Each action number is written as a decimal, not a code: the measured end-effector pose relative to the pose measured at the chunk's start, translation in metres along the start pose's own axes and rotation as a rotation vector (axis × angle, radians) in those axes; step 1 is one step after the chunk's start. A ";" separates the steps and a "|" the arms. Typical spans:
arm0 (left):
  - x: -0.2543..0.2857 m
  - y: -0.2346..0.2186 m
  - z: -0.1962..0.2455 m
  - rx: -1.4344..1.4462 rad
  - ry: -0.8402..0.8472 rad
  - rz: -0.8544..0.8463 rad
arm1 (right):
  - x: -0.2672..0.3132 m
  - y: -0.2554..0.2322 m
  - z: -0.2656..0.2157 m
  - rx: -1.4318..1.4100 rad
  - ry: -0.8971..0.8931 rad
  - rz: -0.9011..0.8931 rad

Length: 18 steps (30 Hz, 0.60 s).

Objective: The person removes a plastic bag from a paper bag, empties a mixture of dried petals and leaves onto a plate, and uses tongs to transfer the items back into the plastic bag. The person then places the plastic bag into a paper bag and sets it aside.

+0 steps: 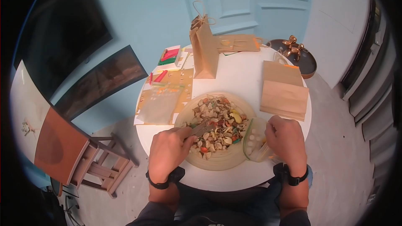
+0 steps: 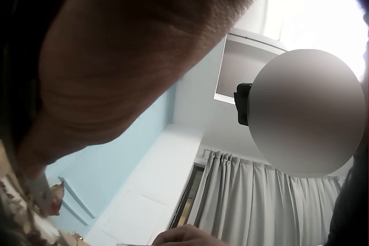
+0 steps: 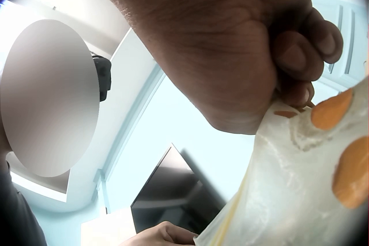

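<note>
My left hand (image 1: 169,150) grips a greyish tool like tongs (image 1: 202,128), its far end over a heap of dried potpourri (image 1: 215,142). In the left wrist view a dried piece (image 2: 56,197) shows by the tool's tip. The heap of brown, cream, red, yellow and green bits lies on a round pale wooden plate (image 1: 197,162). My right hand (image 1: 287,139) pinches the edge of a translucent zip bag (image 1: 253,137) with a green seal, tilted beside the plate's right rim. Orange dots mark the bag (image 3: 351,171) in the right wrist view.
A brown paper bag (image 1: 204,50) stands at the back of the round white table (image 1: 238,180). Folded paper bags lie behind it (image 1: 236,42) and at right (image 1: 284,92). Another zip bag (image 1: 161,104) lies at left. A wooden chair (image 1: 100,163) stands left of the table.
</note>
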State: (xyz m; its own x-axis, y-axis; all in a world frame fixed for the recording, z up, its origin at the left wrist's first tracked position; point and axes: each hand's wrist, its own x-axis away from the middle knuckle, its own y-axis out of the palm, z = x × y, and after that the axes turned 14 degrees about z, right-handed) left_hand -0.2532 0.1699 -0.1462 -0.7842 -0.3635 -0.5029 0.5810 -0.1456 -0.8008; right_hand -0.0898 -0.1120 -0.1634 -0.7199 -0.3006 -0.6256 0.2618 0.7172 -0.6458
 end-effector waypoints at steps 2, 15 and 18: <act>0.001 -0.003 0.012 0.069 0.020 0.009 | 0.000 0.000 0.001 -0.004 -0.008 -0.003; 0.002 0.016 0.034 0.243 0.156 -0.074 | 0.001 -0.008 -0.002 0.040 0.010 -0.016; -0.003 0.014 0.009 0.099 0.032 -0.066 | 0.003 -0.007 -0.002 0.031 0.015 -0.012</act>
State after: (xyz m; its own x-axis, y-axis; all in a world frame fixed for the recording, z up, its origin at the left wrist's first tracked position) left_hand -0.2406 0.1609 -0.1527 -0.8272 -0.3204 -0.4616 0.5453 -0.2593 -0.7971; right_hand -0.0946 -0.1168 -0.1596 -0.7327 -0.2989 -0.6114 0.2733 0.6936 -0.6665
